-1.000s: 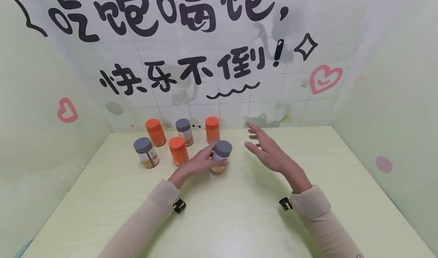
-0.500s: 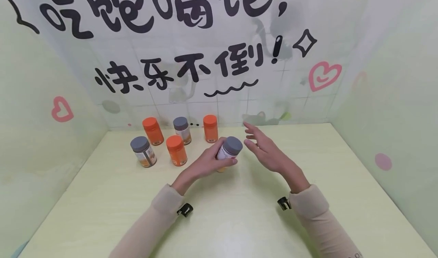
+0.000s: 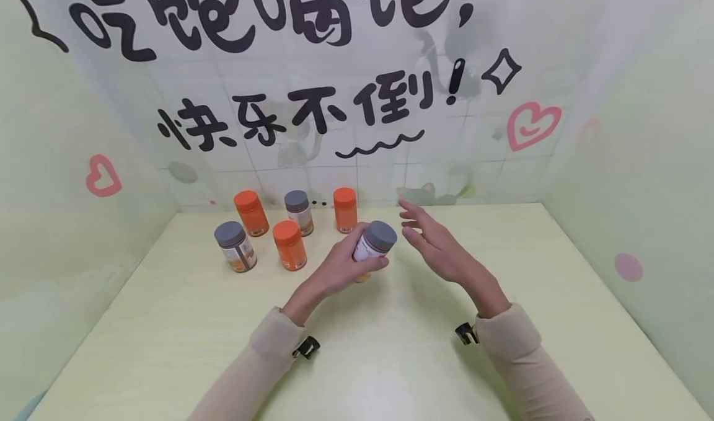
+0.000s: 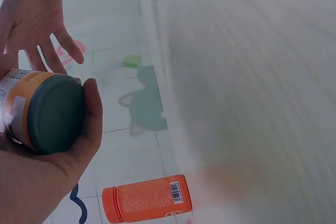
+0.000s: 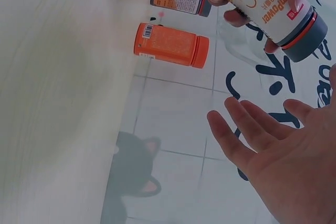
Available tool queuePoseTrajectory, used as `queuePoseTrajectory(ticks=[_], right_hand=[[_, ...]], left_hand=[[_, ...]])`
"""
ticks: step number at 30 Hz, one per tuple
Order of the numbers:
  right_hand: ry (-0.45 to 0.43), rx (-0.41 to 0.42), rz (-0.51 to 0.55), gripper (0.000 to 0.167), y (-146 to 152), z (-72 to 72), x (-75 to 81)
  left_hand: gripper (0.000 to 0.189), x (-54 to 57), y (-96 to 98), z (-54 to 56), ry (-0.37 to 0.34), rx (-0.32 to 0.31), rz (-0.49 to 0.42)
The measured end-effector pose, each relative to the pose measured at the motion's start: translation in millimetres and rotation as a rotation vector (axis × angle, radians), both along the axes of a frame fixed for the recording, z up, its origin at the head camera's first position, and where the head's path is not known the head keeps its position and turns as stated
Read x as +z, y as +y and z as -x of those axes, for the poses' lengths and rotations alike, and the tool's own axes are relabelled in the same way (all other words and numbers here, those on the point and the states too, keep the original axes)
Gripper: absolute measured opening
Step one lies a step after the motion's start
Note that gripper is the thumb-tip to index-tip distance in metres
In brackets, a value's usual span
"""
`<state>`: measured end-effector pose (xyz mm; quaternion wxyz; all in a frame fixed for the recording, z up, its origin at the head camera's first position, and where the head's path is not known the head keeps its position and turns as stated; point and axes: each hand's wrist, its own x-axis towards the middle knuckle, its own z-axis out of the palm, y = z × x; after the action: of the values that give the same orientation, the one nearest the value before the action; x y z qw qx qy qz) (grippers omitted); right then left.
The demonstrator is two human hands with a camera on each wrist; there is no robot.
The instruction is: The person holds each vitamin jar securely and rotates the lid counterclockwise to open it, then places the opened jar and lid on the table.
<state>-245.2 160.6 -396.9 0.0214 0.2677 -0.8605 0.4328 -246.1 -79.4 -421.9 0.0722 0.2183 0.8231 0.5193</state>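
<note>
My left hand point(image 3: 338, 265) grips a pill bottle with a grey lid point(image 3: 375, 246), raised off the table and tilted to the right. Its white and orange label faces the right wrist camera, where the bottle point(image 5: 268, 6) points its lid down and right. The left wrist view shows fingers and thumb wrapped around the bottle point(image 4: 31, 108), its dark round end facing the camera. My right hand point(image 3: 446, 252) is held just right of the bottle, apart from it. In the right wrist view the right hand's fingers point(image 5: 247, 129) are spread and extended, with nothing in them.
Left of the hands stand an orange bottle point(image 3: 290, 245) and a grey-lidded bottle point(image 3: 237, 247). Behind them are an orange bottle point(image 3: 252, 214), a grey-lidded one point(image 3: 299, 213) and another orange one point(image 3: 346, 210). A printed wall point(image 3: 312, 179) closes the table's back.
My left hand has lifted the grey-lidded bottle off the table, tilting it and carrying it slightly right toward the right hand. The right hand has hardly moved.
</note>
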Motion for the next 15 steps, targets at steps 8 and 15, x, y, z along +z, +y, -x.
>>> queuePoseTrajectory(ticks=[8, 15], right_hand=[[0.0, 0.049, 0.012, 0.067, 0.0, -2.9, -2.4], [0.007, 0.066, -0.005, 0.074, -5.4, -4.4, -4.4]], left_hand=[[0.057, 0.3, 6.3, -2.2, -0.015, -0.027, -0.047], [0.05, 0.3, 10.5, -4.4, 0.004, -0.015, -0.042]])
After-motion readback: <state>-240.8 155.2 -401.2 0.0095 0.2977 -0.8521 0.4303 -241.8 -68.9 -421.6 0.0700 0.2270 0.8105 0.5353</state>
